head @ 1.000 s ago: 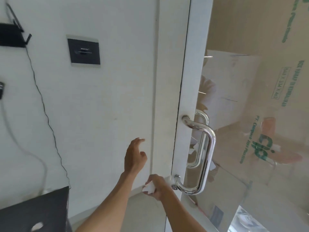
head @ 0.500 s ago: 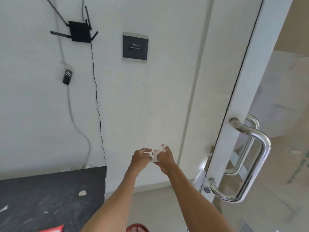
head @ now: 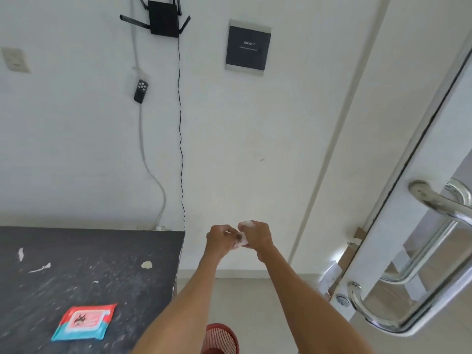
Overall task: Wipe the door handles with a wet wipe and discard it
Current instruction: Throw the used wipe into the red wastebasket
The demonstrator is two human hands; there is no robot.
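Door handles (head: 419, 254), the chrome loops at the right of the frame, hang free with nobody touching them. The dark surface (head: 84, 282) fills lower left, its edge close beside the left arm. A red bin (head: 221, 339) sits bottom centre with open floor around it. Both hands meet mid-frame: left hand (head: 219, 241) and right hand (head: 258, 237) fingers pinching the wet wipe (head: 243, 240). I'd ball it tight, then drop straight down.

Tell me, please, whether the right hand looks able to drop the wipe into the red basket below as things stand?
Probably yes. The right hand shares the wipe with the left hand, and the red basket sits on the floor between the forearms, with nothing visible across the way down.
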